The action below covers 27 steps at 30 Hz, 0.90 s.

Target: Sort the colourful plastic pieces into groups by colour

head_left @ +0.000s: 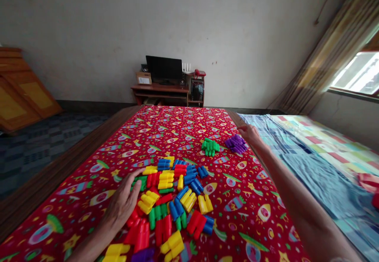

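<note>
My left hand (pixel 122 201) is at the left side of a mixed heap of plastic building blocks. Its thumb and fingers curve around a green block (pixel 142 182), and the index fingertip reaches a yellow block (pixel 149 170). Red blocks (pixel 142 236), blue blocks (pixel 189 175) and more yellow ones lie in the same heap. Farther off, my right hand (pixel 250 133) is just beyond a pile of purple blocks (pixel 236 143), its fingers drawn together. Whether anything sits in them is hidden. A pile of green blocks (pixel 210 146) lies to the left of the purple one.
A red patterned cloth (pixel 183 130) covers the surface under the blocks. To the right is a bed with blue and checked covers (pixel 310 155). A desk (pixel 161 89) with a monitor (pixel 164 69) stands against the far wall, and a wooden cabinet (pixel 26 90) is at left.
</note>
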{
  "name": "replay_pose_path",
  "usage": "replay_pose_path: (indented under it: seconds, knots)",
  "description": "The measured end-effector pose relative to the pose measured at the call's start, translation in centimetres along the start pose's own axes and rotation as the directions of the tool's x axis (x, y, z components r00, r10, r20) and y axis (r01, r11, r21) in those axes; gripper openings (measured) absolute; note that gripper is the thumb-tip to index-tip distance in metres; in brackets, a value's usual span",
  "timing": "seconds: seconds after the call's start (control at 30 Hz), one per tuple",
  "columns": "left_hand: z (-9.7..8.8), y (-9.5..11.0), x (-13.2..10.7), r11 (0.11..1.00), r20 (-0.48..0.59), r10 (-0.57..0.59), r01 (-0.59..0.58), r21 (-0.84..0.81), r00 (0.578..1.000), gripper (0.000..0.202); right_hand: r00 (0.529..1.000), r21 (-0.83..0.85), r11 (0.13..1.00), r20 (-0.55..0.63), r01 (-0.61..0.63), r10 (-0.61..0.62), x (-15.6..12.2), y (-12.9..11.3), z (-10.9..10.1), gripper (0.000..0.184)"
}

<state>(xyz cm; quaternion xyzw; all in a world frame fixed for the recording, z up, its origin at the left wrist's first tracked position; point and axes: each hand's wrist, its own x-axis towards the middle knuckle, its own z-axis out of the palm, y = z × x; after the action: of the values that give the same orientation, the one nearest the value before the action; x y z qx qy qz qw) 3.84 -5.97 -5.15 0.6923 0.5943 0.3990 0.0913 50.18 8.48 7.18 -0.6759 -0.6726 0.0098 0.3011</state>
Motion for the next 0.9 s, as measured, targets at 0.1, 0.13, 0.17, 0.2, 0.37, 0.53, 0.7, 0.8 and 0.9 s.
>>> replay_pose_path:
  seconds: [0.1, 0.13, 0.17, 0.2, 0.37, 0.53, 0.7, 0.8, 0.9]
  knots:
    - [-0.1, 1.1, 0.1, 1.000, 0.037, 0.021, -0.021, 0.012, 0.999, 0.048, 0.992, 0.237, 0.967, 0.055, 0.096, -0.112, -3.3, -4.3, 0.9, 0.030]
    - [0.0, 1.6, 0.2, 0.999, 0.068, 0.048, -0.049, 0.022, 0.997, 0.049, 0.969, 0.318, 0.935, 0.136, 0.156, -0.207, -4.7, -6.0, 1.4, 0.031]
    - [0.0, 2.0, 0.3, 0.996, 0.111, 0.083, -0.087, 0.034, 0.990, 0.050, 0.921, 0.379, 0.898, 0.222, 0.222, -0.321, -6.2, -7.6, 2.1, 0.030]
    - [0.0, 2.3, 0.4, 0.991, 0.157, 0.118, -0.126, 0.046, 0.981, 0.050, 0.854, 0.405, 0.869, 0.305, 0.285, -0.422, -7.7, -9.0, 2.7, 0.028]
    - [0.0, 3.2, 0.8, 0.984, 0.257, 0.152, -0.171, 0.055, 0.954, 0.051, 0.649, 0.284, 0.813, 0.494, 0.509, -0.579, -11.9, -12.8, 5.4, 0.031]
    - [-0.4, 3.6, 0.7, 0.987, 0.199, 0.159, -0.158, -0.025, 0.967, 0.045, 0.670, 0.272, 0.850, 0.525, 0.452, -0.524, -11.9, -12.4, 6.6, 0.037]
    - [-1.2, 4.3, 2.2, 0.989, 0.185, 0.145, -0.139, -0.044, 0.972, 0.044, 0.751, 0.382, 0.888, 0.501, 0.254, -0.430, -12.0, -12.0, 7.1, 0.030]
    - [-0.9, 5.3, 4.7, 0.974, 0.201, 0.225, -0.226, -0.017, 0.953, 0.042, 0.778, 0.460, 0.859, 0.447, 0.222, -0.441, -12.1, -11.9, 6.9, 0.015]
    - [0.7, 6.1, 7.5, 0.938, 0.288, 0.333, -0.346, -0.009, 0.898, 0.040, 0.876, 0.459, 0.867, 0.317, 0.193, -0.363, -12.1, -10.6, 6.4, 0.010]
